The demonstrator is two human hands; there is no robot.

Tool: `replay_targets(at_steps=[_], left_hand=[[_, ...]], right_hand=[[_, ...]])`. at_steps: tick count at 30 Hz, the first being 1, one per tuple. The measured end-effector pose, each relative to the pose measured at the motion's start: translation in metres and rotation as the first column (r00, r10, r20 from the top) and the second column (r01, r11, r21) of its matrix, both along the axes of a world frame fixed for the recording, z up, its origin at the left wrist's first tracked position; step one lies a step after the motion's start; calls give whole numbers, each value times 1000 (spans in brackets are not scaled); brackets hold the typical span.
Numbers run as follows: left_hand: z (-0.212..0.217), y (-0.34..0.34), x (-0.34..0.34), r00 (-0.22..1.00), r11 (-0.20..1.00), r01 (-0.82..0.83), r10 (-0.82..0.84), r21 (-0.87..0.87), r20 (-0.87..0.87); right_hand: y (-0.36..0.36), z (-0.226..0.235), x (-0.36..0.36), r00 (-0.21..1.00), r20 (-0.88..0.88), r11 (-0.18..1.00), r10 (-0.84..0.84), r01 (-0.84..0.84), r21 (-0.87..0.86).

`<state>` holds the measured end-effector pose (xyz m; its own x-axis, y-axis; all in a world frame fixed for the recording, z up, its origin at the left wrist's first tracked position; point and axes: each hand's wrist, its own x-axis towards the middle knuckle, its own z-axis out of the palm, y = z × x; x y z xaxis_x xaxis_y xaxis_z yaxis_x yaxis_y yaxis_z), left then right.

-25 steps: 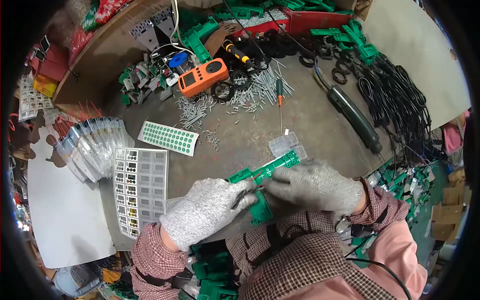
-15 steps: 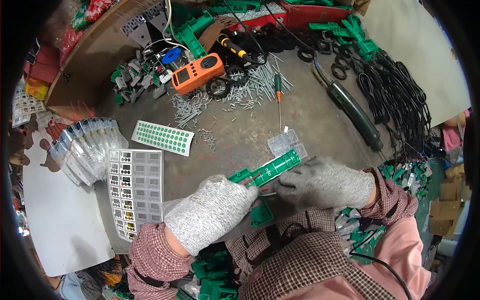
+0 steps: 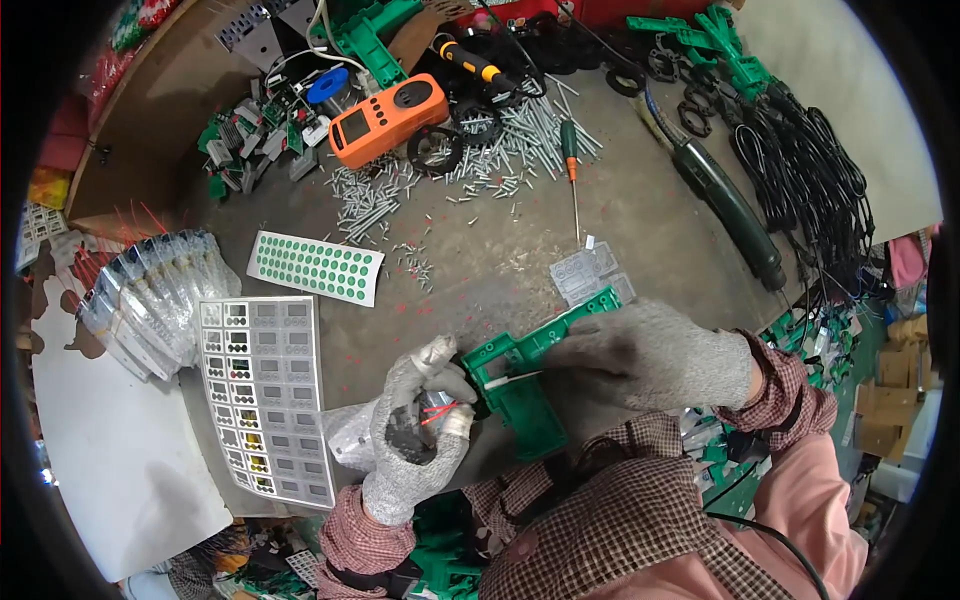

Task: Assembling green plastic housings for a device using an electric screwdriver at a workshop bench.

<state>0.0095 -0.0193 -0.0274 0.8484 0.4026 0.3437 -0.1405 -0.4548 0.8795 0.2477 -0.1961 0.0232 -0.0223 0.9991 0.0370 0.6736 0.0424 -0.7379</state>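
A green plastic frame part [image 3: 525,365] lies in front of me on the grey bench. My right hand [image 3: 650,355], in a grey knit glove, rests on the frame's right side and holds it. A thin white strip pokes out from under its fingers toward the left. Palm up at the frame's left end, my gloved left hand [image 3: 425,420] is curled around a small clear part with red wires [image 3: 438,410].
A sheet of grey square labels [image 3: 262,395] and a strip of green round stickers [image 3: 315,268] lie to the left. An orange meter [image 3: 388,118], loose screws [image 3: 500,140], a green-handled screwdriver [image 3: 570,160], a dark power tool [image 3: 725,205] and black cables [image 3: 810,170] fill the back.
My left hand has turned palm up and pulled back to the frame's left end, now showing a small wired part. The right hand stays on the frame.
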Motion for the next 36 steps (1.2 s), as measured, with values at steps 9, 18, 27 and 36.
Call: replay_targets(at_steps=[9,18,27,36], left_hand=[[12,8,-6,997,977,37,-50,-211,-57],[21,17,-34,968,784,-2,157,621,-195],[17,17,-40,951,780,2,192,626,-241],[15,16,-39,956,775,-18,198,632,-216]], right_hand=[[24,-33,-19,995,67,986,80,-89,143],[50,-16,-24,988,-36,988,149,-148,39],[53,-21,-26,988,25,989,150,-150,-11],[50,-22,-30,988,80,988,129,-136,79]])
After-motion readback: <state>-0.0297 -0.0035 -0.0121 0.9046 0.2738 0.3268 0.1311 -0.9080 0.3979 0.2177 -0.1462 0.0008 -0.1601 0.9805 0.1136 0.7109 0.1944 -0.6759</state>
